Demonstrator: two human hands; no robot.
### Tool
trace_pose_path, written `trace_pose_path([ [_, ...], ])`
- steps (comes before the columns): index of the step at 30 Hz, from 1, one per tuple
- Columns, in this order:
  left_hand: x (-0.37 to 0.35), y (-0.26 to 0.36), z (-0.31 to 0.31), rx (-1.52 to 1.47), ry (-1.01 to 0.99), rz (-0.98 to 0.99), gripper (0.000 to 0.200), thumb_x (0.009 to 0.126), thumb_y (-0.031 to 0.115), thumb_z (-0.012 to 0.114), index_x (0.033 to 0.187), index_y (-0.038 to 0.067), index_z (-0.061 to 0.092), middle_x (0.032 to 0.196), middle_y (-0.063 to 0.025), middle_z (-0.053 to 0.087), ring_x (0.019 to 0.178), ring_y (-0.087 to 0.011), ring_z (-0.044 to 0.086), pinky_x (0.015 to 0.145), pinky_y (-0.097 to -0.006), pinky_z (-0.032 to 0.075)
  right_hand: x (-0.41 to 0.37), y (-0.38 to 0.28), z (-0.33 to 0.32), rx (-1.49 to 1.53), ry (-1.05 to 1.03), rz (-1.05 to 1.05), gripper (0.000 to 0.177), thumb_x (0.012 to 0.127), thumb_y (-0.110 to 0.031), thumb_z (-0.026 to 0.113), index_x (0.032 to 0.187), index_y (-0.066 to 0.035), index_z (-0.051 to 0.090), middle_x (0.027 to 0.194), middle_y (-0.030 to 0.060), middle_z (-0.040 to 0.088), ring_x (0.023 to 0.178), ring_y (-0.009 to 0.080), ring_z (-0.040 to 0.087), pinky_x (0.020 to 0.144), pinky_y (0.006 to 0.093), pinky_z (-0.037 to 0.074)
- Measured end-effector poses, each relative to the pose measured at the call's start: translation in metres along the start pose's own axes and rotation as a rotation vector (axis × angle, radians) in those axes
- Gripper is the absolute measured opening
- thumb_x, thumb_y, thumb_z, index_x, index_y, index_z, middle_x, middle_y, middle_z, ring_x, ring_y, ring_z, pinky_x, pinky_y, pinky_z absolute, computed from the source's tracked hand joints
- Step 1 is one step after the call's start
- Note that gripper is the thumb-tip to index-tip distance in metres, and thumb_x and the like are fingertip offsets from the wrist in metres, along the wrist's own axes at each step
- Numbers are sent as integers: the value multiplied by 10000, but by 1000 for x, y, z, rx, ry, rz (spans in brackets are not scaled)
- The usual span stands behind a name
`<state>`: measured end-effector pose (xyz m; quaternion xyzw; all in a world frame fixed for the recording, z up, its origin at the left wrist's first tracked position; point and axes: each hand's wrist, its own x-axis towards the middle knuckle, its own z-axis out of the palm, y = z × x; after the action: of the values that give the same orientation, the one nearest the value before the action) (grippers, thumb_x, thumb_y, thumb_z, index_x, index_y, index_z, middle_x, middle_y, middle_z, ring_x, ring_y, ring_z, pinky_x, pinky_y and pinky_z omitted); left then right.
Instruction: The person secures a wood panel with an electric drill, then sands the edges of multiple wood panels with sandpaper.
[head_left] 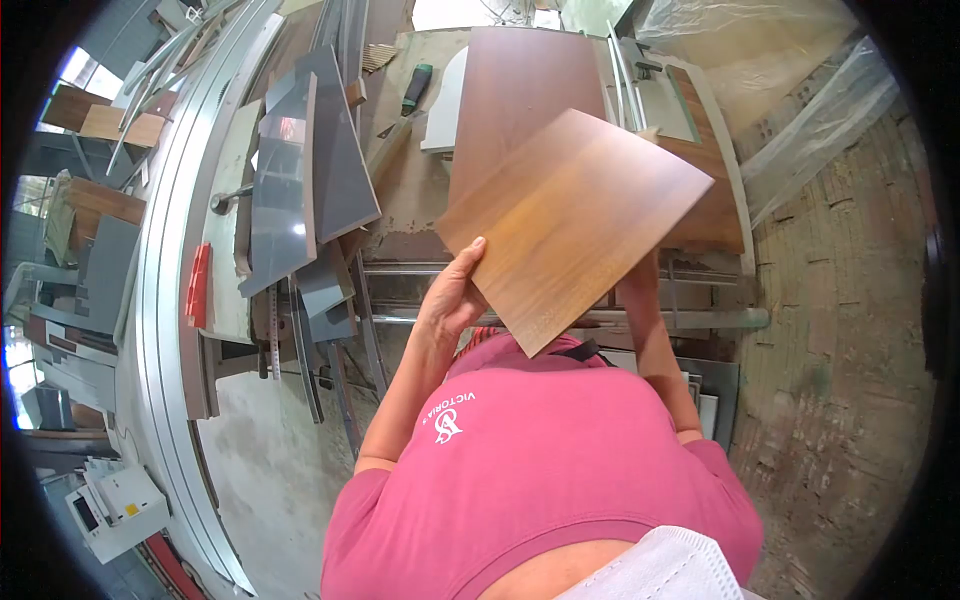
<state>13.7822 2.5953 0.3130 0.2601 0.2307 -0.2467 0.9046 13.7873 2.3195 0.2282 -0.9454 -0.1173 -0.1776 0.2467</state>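
A brown wood-grain board (580, 225) is held up at an angle in front of my shirt. My left hand (458, 290) grips its left edge, with the thumb on the top face and the fingers beneath. My right hand (640, 278) reaches the underside at the right edge; its fingers are hidden behind the board, which it seems to support. Behind lies a larger reddish-brown panel (525, 85) on the worktable, partly covered by the held board. A white curved piece (447, 110) shows beside that panel.
Dark grey glossy panels (285, 190) lie to the left, near a long metal rail (165, 250). A green-and-black handled tool (417, 88) rests on the table. Another brown board (705, 190) is at the right, beside plastic sheeting (825, 125). Metal bars (420, 270) run below the table edge.
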Motion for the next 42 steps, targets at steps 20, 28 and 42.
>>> trace_pose_path([
  [20, -86, 117, -17, -95, -117, 863, 297, 902, 222, 524, 1123, 23, 530, 1101, -90, 588, 1013, -192, 564, 880, -362, 463, 14, -34, -27, 1323, -146, 592, 305, 925, -165, 488, 1177, 6, 477, 1086, 123, 571, 1024, 241, 570, 828, 359, 485],
  [28, -67, 136, -92, -265, 264, 947, 178, 903, 154, 517, 1041, 43, 541, 1039, -66, 601, 961, -215, 586, 820, -391, 518, -3, -27, -37, 1310, -94, 705, 321, 933, -153, 462, 1206, 15, 436, 1138, 140, 535, 1016, 253, 571, 845, 357, 481],
  [42, -95, 124, -101, 235, 343, 508, 348, 912, 321, 495, 1044, 0, 497, 976, -220, 615, 852, -308, 648, 685, -344, 551, 12, -65, -18, 1288, -247, 619, 325, 927, -177, 486, 1207, -12, 478, 1058, 105, 587, 953, 205, 591, 816, 316, 481],
])
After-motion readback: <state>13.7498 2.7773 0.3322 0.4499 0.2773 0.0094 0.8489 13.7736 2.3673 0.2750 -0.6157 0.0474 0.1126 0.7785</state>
